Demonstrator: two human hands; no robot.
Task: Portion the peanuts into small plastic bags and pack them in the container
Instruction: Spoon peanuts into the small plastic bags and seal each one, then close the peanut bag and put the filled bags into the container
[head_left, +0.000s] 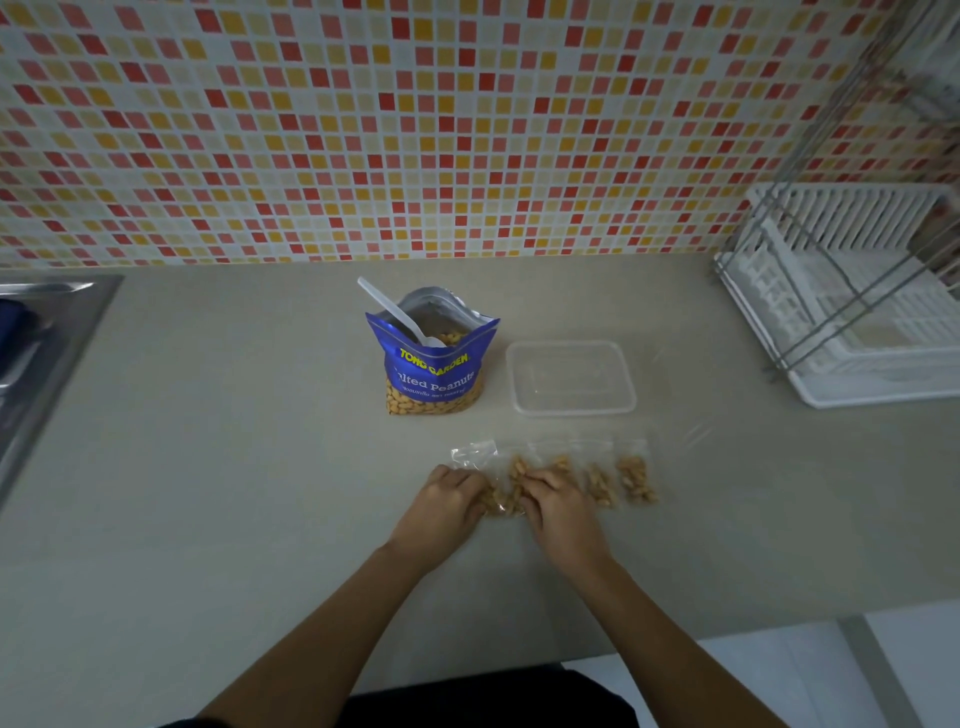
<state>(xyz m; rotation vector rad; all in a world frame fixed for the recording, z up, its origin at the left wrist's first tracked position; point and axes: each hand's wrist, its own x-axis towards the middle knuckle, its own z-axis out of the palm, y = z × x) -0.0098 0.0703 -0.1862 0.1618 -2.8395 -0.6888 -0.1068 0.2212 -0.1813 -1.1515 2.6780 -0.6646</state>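
Beige countertop (208, 467), frame centre: left hand (441, 512) and right hand (558, 506) pinched a small peanut bag (506, 493); pressing its seal flat throughout was advisable.

Dim, even light; soft blur, wide-angle bending at edges.

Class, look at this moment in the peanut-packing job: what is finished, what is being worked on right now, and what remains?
Done: several small bags already hold peanuts and lie in a row on the counter. In hand: the left hand and right hand work on another filled bag. Left: the clear container looks empty, so no packing has begun; the blue peanut pouch, spoon inside, still holds nuts.
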